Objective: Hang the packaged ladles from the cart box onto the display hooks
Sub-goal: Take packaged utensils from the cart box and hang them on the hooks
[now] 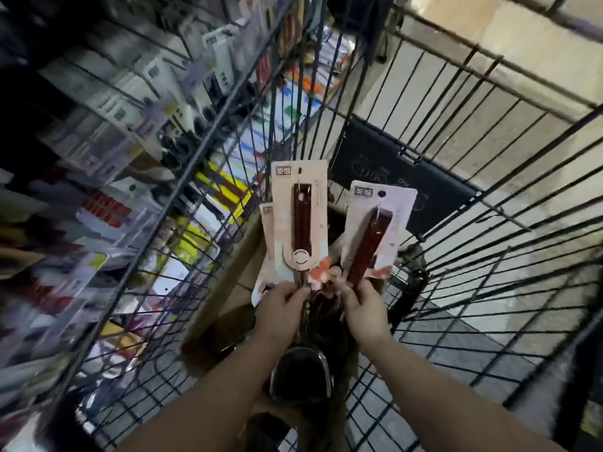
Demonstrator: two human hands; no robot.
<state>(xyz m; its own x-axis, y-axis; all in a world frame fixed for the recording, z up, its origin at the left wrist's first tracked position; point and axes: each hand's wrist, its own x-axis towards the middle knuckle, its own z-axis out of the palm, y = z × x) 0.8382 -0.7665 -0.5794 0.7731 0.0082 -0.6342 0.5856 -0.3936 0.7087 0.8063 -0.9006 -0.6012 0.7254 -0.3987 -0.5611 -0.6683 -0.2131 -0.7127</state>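
As left hand (pixel 282 309) pinches a ladle (pixel 301 216), right hand (pixel 363 309) holds another.

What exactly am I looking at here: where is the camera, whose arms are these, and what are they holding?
There is no machine here. A person works with two bare hands, and the single picture comes from a wide-angle camera worn on the head, looking forward and down. That is why the arms enter from the bottom edge and straight lines bend.

The left hand pinches the lower end of a packaged ladle on a pale card, with a second card showing behind it. The right hand has a tilted packaged ladle in its grip. A dark ladle bowl shows below the hands.

Under them is a wire cart with a brown cardboard box inside. On the left is a display rack of packaged goods, blurred by motion.
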